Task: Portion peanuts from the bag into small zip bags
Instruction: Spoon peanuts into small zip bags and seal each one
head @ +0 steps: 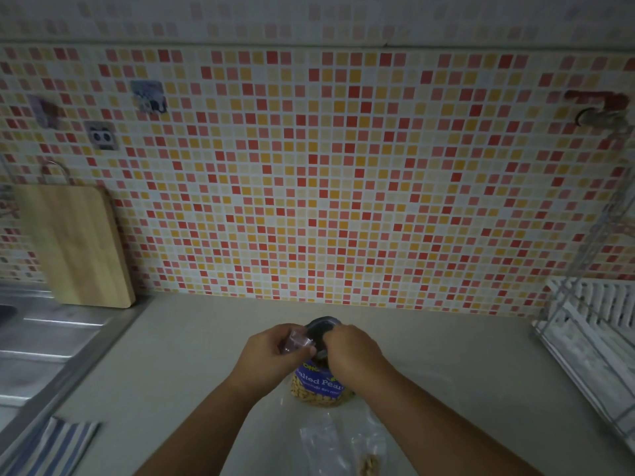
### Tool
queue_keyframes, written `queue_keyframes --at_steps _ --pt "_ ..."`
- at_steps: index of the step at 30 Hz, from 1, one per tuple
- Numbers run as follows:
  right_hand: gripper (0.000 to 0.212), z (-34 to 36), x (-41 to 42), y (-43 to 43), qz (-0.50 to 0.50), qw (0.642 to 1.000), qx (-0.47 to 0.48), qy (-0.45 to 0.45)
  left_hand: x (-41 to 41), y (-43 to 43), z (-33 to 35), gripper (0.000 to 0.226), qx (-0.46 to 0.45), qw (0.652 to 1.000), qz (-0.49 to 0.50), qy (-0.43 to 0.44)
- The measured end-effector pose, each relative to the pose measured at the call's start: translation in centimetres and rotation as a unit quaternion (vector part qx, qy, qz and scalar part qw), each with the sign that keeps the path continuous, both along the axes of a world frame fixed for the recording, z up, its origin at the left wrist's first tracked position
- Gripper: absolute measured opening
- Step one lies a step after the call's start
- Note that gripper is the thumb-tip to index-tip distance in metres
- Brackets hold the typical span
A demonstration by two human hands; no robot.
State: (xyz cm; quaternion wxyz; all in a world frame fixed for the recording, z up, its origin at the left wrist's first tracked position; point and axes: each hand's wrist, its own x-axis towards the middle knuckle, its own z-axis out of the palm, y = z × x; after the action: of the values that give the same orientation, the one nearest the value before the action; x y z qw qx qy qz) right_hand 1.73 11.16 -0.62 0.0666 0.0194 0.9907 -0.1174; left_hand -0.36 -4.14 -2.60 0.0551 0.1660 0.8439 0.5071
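Observation:
A peanut bag (321, 384) with a blue "Salted Peanuts" label stands on the counter at the bottom centre. Its dark open top (323, 329) shows between my hands. My left hand (275, 355) holds a small clear zip bag (297, 341) just left of that opening. My right hand (354, 355) is closed on the right edge of the bag's top, with fingertips near the small bag. More clear zip bags (343, 441) lie flat on the counter nearer to me. One of them holds a few peanuts (371, 463).
A steel sink (41, 341) lies at the left with a wooden cutting board (75, 245) leaning on the tiled wall. A striped cloth (51, 448) sits at the bottom left. A white dish rack (594, 341) stands at the right.

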Motion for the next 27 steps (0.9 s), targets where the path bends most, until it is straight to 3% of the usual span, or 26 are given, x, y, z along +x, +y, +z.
queue_keyframes --at_steps 4,7,13,16,21,27 --pt "0.036 -0.8 -1.7 0.0 -0.112 0.991 -0.004 -0.068 0.0 0.1 -0.2 0.020 -0.006 1.000 0.001 0.003" --pt "0.031 -1.8 -2.2 0.8 -0.180 0.980 -0.039 -0.071 0.0 0.0 -0.2 0.019 -0.003 1.000 0.000 0.002" --pt "0.029 -1.6 -2.5 3.6 -0.178 0.979 -0.045 -0.087 -0.2 -0.6 -0.2 0.020 0.038 0.999 0.022 -0.014" --pt "0.029 -1.1 -2.7 4.7 -0.144 0.980 0.003 -0.134 -0.5 -0.8 0.0 0.025 0.045 0.998 0.038 -0.025" --pt "0.033 0.1 -2.8 5.9 -0.109 0.972 0.062 -0.201 -0.5 -0.7 0.6 0.038 0.007 0.999 0.031 -0.005" --pt "0.037 1.8 -3.0 7.3 -0.092 0.958 0.137 -0.234 -0.9 -0.3 0.8 0.052 -0.103 0.993 0.002 0.063"
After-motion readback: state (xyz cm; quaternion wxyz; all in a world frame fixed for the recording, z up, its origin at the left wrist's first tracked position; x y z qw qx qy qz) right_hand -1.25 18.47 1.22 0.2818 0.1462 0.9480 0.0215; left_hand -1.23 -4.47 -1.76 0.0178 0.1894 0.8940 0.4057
